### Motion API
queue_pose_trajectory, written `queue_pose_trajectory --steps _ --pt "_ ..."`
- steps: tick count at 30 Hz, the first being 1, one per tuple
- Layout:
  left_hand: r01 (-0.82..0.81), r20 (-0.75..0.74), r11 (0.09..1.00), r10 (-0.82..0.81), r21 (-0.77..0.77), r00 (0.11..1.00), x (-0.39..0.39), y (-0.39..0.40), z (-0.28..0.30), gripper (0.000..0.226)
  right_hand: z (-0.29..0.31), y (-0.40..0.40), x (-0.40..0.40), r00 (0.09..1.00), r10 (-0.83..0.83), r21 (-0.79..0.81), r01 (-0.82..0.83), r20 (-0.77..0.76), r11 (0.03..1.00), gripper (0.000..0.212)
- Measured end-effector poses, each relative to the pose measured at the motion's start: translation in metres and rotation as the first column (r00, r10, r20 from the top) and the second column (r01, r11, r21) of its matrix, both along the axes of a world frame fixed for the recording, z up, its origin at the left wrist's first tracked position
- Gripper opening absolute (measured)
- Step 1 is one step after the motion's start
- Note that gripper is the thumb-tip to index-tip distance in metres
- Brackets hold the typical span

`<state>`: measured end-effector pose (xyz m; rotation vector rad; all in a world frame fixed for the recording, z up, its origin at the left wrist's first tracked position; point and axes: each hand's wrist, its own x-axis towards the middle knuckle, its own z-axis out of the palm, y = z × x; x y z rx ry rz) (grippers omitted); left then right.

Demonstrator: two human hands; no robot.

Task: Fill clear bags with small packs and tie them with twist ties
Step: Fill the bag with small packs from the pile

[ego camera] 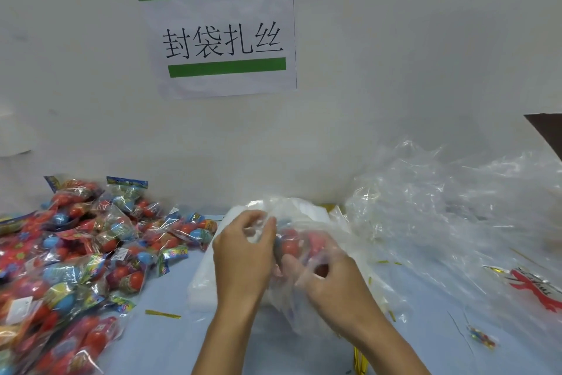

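Both hands work at table centre, on one clear bag (307,256) holding a small pack (299,242) with red balls inside; left hand (243,250) pinches the bag's film near its top, fingers curled toward thumb, probably to keep the mouth gathered or open; right hand (331,277) has fingers curled into the film at the bag's 4 o'clock side, apparently bracing the load from below; exact hold blurred by the plastic. Loose packs heap (70,256) lies at 9 o'clock, close to the left hand for quick reach; spare clear bags pile (456,207) at 2 o'clock; one gold twist tie (162,314) on the table (170,344) at 7 o'clock, more ties (360,359) at 6 o'clock by the right forearm, handy for closing. Wall sign (225,37) at 12 o'clock. Judgement: filling stage, tie not yet on.
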<state>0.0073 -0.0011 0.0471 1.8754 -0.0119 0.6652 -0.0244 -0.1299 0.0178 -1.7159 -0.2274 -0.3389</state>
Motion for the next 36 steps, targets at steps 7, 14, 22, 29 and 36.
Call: queue_pose_trajectory --steps 7,14,22,29,36 --pt "-0.208 0.141 0.968 0.228 -0.143 0.963 0.006 0.013 -0.003 0.014 0.007 -0.001 -0.006 0.995 -0.011 -0.070 0.018 0.094 0.997 0.013" --pt "0.001 0.208 0.996 0.017 -0.088 0.978 0.004 0.002 -0.003 0.013 0.002 -0.010 0.005 0.917 -0.399 -0.108 0.396 -0.007 0.912 0.036" --pt "-0.061 0.256 0.998 0.062 -0.012 0.965 0.005 -0.004 -0.008 0.019 0.004 -0.018 0.004 0.958 -0.173 -0.070 0.161 -0.230 0.984 0.040" --pt "-0.245 0.069 0.889 0.293 -0.387 0.954 0.010 0.009 -0.010 0.011 0.019 -0.030 -0.008 0.924 -0.351 0.154 0.328 0.151 0.932 0.029" --pt "-0.297 -0.100 0.821 0.286 -0.487 0.953 0.012 0.015 -0.013 0.014 0.001 -0.038 0.003 0.901 -0.365 -0.327 0.281 -0.234 0.902 0.037"
